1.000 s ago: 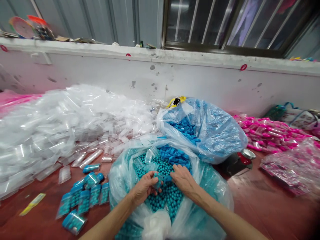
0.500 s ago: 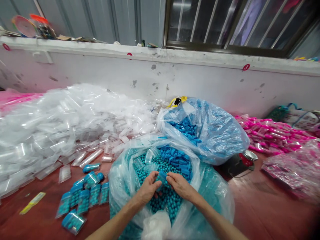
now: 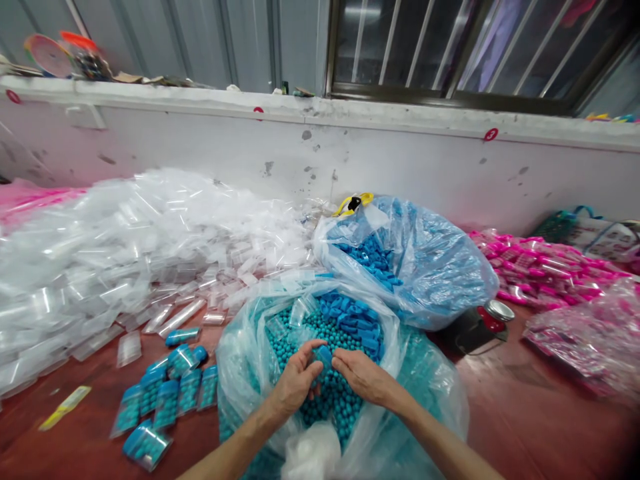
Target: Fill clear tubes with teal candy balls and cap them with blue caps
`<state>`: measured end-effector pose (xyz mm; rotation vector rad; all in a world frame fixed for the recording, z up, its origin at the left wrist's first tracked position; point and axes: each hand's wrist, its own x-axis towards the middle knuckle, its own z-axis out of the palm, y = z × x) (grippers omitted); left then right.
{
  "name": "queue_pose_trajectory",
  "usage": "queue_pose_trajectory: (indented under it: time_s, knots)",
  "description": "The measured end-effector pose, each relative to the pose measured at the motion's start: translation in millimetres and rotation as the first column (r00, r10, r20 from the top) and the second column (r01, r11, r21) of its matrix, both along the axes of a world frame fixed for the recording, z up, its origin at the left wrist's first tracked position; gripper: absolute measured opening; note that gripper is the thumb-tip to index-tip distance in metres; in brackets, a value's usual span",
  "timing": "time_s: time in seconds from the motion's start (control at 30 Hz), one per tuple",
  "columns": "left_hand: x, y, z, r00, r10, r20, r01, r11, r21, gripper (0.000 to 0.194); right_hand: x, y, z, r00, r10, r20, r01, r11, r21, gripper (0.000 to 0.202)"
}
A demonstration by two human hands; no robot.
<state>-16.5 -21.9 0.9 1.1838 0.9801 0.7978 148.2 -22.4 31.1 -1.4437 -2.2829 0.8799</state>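
Over an open plastic bag point(image 3: 240, 347) of teal beads point(image 3: 345, 407), my left hand point(image 3: 297, 380) curls round a small clear container of beads with a blue cap point(image 3: 324, 355). My right hand point(image 3: 363, 375) has its fingers closed together at the right side of the cap; its fingertips partly hide what they touch. In the same bag lie loose blue caps point(image 3: 355, 320) and a few clear empty containers point(image 3: 303, 310). Filled, capped containers point(image 3: 167, 403) rest on the red surface to the left.
A large heap of clear empty containers point(image 3: 150, 247) spreads along the left and back. Behind my bag is another bag of blue caps point(image 3: 435, 260), beside a dark can point(image 3: 475, 327). Pink packets point(image 3: 550, 267) are at right. A yellow cutter point(image 3: 65, 407) lies at front left.
The blue-capped container has turned slightly between my hands. My left index finger has extended further across its top, and my right fingers have shifted a little down and left.
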Motion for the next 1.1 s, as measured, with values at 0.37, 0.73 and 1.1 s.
queue_pose_trajectory:
  time_s: [0.37, 0.73, 1.1]
  knots:
    - [1.2, -4.2, 11.6, 0.995, 0.070, -0.068, -0.069, 0.997, 0.026, 0.057, -10.3, -4.4, 1.2, 0.959, -0.107, -0.262, 0.090, 0.993, -0.074, 0.032]
    - [-4.7, -9.7, 11.2, 0.980, 0.111, -0.167, -0.098, 0.992, 0.083, 0.041, -12.1, -16.3, -1.1, 0.965, -0.012, -0.262, 0.027, 0.998, 0.054, 0.034]
    - [-7.1, -7.1, 14.2, 0.994, 0.103, -0.034, -0.104, 0.994, -0.020, 0.045, -8.4, -6.8, 8.1, 0.908, -0.094, -0.409, 0.001, 0.975, -0.220, 0.029]
